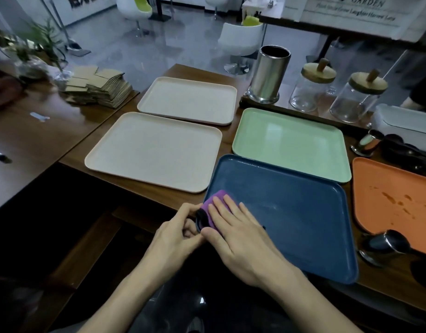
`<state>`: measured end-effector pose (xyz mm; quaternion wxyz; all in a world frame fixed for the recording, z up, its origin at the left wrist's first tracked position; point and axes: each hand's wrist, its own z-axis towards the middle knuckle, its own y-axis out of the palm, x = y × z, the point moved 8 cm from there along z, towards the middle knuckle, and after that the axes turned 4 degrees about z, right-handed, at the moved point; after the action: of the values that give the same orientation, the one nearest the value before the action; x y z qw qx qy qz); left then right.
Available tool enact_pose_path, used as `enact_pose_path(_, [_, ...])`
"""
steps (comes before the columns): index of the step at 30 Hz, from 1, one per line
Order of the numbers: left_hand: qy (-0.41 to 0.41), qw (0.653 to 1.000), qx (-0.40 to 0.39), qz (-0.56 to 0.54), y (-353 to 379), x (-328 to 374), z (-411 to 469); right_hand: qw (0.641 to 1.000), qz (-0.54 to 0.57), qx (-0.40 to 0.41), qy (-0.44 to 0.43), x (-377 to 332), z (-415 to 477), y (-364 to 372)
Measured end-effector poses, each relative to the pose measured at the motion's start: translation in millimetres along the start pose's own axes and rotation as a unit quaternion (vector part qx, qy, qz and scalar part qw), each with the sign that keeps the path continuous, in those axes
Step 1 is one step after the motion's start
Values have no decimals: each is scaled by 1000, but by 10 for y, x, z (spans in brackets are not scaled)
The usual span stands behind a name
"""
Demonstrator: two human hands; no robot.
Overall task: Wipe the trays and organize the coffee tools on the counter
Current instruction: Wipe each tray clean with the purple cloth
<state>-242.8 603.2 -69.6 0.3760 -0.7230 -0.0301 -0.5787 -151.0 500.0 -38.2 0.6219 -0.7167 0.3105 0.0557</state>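
A blue tray (291, 212) lies nearest me on the wooden counter (231, 92). My right hand (238, 239) lies flat with straight fingers on a purple cloth (214, 200) at the tray's left corner. My left hand (176, 234) pinches the tray's left rim beside the cloth. Behind it lies a green tray (291, 143). Two beige trays (154, 150) (188, 99) lie to the left. An orange tray (399, 203) with brown stains sits at the right. Metal coffee tools (384, 246) (368, 143) lie by the orange tray.
A tall steel canister (269, 73) and two glass jars with wooden lids (310, 87) (356, 99) stand at the back. A stack of brown paper sleeves (101, 87) sits on the left table. Dark spoons (408, 152) lie at the far right.
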Motion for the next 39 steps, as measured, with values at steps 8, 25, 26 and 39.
enact_pose_path(8, [-25, 999, -27, -16, 4, 54, 60, 998, -40, 35, 42, 210, 389, -151])
enact_pose_path(25, [3, 915, -120, 386, -64, 246, 168, 988, -93, 87, 90, 759, 811, -518])
enact_pose_path(26, [3, 914, -121, 386, -48, 233, 161, 986, -89, 95, 101, 843, 723, -549])
enact_pose_path(39, [8, 925, -114, 363, -48, 108, 235, 939, -64, 171, 291, 1387, -253, -543])
